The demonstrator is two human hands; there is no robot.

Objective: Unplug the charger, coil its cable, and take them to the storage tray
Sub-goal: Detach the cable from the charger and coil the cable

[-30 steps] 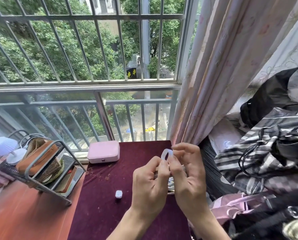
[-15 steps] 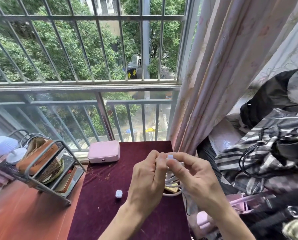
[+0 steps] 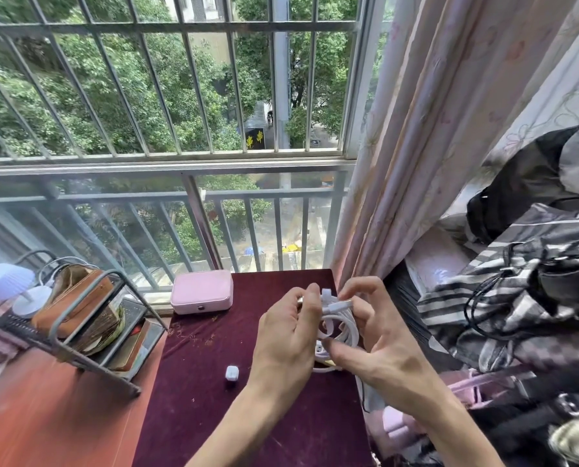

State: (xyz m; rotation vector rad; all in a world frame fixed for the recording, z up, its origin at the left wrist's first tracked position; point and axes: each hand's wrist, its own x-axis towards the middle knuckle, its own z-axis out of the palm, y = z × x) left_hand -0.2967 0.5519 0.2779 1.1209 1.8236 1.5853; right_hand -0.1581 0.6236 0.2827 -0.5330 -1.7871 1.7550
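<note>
White cable coil (image 3: 337, 326) stands between both hands in the head view, loops running 12 to 6 o'clock; left hand (image 3: 286, 338) pinches its top, right hand (image 3: 379, 345) curls fingers round its side. Small charger (image 3: 231, 373) lies on the table (image 3: 197, 416) at 8 o'clock from the left hand, the nearer one, I judge

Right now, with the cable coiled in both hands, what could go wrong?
No tie shows on the coiled white cable held by the left hand and right hand; its loops could spring open. The small white cube charger lies apart on the dark red velvet cloth and could be left behind.
</note>
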